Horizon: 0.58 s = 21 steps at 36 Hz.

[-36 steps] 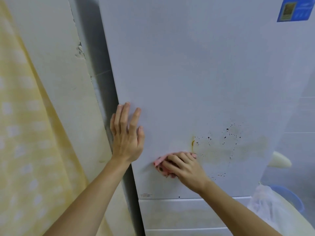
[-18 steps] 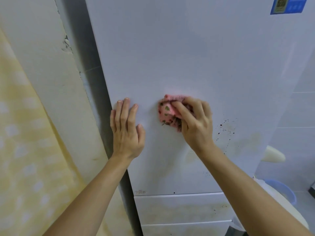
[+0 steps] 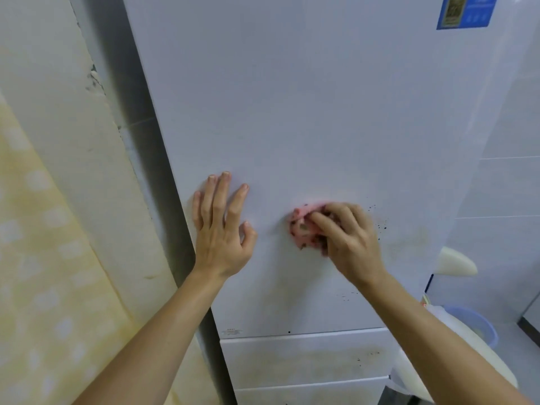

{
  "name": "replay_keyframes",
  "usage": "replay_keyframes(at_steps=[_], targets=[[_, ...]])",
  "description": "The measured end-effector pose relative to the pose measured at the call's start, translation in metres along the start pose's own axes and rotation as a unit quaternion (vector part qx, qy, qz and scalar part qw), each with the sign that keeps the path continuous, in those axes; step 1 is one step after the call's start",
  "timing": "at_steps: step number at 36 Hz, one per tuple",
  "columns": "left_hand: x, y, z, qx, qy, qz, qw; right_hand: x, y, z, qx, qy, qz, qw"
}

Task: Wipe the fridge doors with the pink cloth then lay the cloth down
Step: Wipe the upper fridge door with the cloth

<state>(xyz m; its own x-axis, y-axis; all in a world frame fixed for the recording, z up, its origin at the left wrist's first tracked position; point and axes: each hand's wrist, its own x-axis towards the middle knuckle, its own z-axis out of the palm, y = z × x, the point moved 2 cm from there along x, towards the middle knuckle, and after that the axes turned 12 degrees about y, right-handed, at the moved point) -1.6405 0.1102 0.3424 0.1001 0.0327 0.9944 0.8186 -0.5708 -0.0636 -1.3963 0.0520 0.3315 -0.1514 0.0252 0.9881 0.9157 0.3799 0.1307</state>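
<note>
The white upper fridge door (image 3: 306, 106) fills most of the view, with dark specks and a yellowish stain at its lower right. My right hand (image 3: 347, 241) grips the bunched pink cloth (image 3: 302, 226) and presses it against the door just left of the specks. My left hand (image 3: 222, 229) lies flat on the door near its left edge, fingers straight and spread. Below the upper door are two narrower lower fridge doors (image 3: 304, 358), stained yellowish.
A cream wall (image 3: 67, 141) and a yellow patterned curtain (image 3: 43, 287) stand to the left of the fridge. At the lower right sit a blue plastic basin (image 3: 479, 325) and a cream-coloured object (image 3: 455, 261). A blue sticker (image 3: 464, 11) is at the door's top right.
My right hand swept the cloth up from the door's lower part to mid-height, then slightly right and down towards the specks. The left hand stayed flat on the door.
</note>
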Motion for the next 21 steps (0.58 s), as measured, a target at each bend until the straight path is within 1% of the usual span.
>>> replay_keyframes(at_steps=[2,4,6,8,10,12,14,15,17,21], targets=[[0.001,0.006,0.002,-0.004,-0.007,0.009,1.0,0.042,0.011,-0.006,-0.027,0.058,0.039,0.997],[0.004,0.012,0.005,-0.005,-0.007,0.013,1.0,0.07,0.021,-0.007,-0.035,0.091,0.079,0.992],[0.007,0.016,0.008,-0.005,-0.002,0.013,1.0,0.077,0.022,-0.005,-0.036,0.113,0.106,0.987],[0.009,0.021,0.011,-0.004,0.0,0.013,1.0,0.071,0.015,-0.002,-0.033,0.125,0.116,0.985],[0.01,0.026,0.013,-0.001,0.002,0.015,1.0,0.054,0.008,0.001,-0.034,0.125,0.084,0.988],[0.01,0.03,0.014,-0.002,0.004,0.015,1.0,0.02,0.009,0.006,-0.027,0.081,0.02,0.996],[0.01,0.033,0.016,0.0,0.007,0.016,1.0,-0.026,0.013,0.009,-0.008,0.01,-0.026,1.0],[0.01,0.034,0.017,0.002,0.007,0.015,1.0,-0.05,0.014,0.008,-0.002,-0.03,-0.046,0.998],[0.009,0.037,0.019,0.003,0.003,0.016,1.0,-0.086,0.014,0.0,0.005,-0.086,-0.077,0.993],[0.009,0.046,0.023,0.002,-0.014,0.022,1.0,-0.092,0.014,-0.012,0.008,-0.152,-0.11,0.982]])
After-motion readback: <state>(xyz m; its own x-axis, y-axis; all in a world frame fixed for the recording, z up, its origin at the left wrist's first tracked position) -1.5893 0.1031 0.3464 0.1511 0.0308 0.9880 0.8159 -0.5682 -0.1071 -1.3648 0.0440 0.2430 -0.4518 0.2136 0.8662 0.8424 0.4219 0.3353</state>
